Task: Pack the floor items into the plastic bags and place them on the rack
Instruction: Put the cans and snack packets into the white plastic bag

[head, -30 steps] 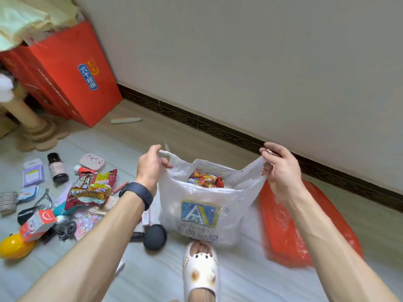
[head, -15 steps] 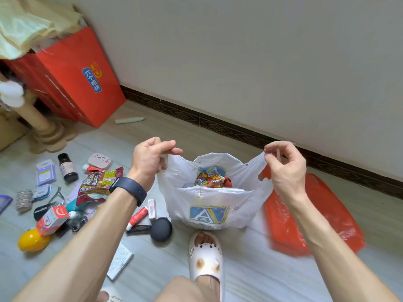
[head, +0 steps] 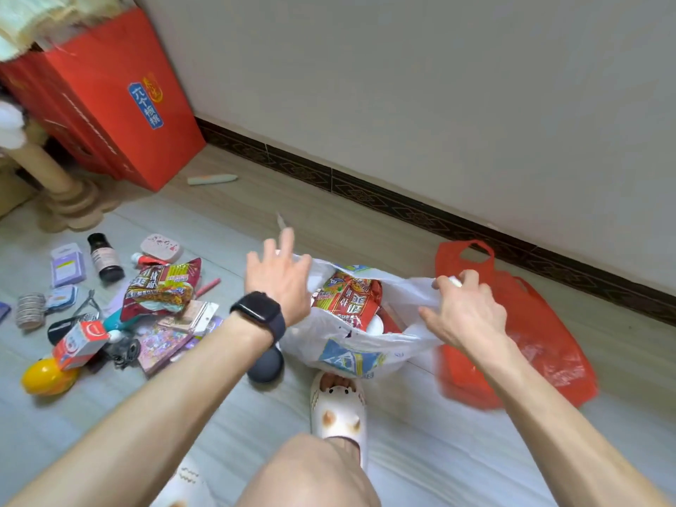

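Observation:
A white plastic bag (head: pixel 351 354) with a blue logo sits slumped on the floor in front of my foot, its mouth wide, with red snack packets (head: pixel 347 300) inside. My left hand (head: pixel 278 278) hovers over the bag's left rim with fingers spread, holding nothing. My right hand (head: pixel 462 311) pinches the bag's right handle. An empty red plastic bag (head: pixel 530 323) lies flat to the right. Loose items lie on the floor at the left: a red snack packet (head: pixel 161 290), a dark bottle (head: pixel 104 258), a small red-and-white box (head: pixel 80 343), a yellow egg-shaped thing (head: pixel 47 376).
A large red paper bag (head: pixel 109 100) stands against the wall at the back left, beside a beige pedestal (head: pixel 69 199). A black round object (head: pixel 265 365) lies by my left wrist. My white slipper (head: pixel 338 408) stands just in front of the white bag. The wall runs close behind.
My left hand has let go of the bag's left handle and spread open. The bag has dropped and slumped on the floor. My right hand has come down, still holding its handle.

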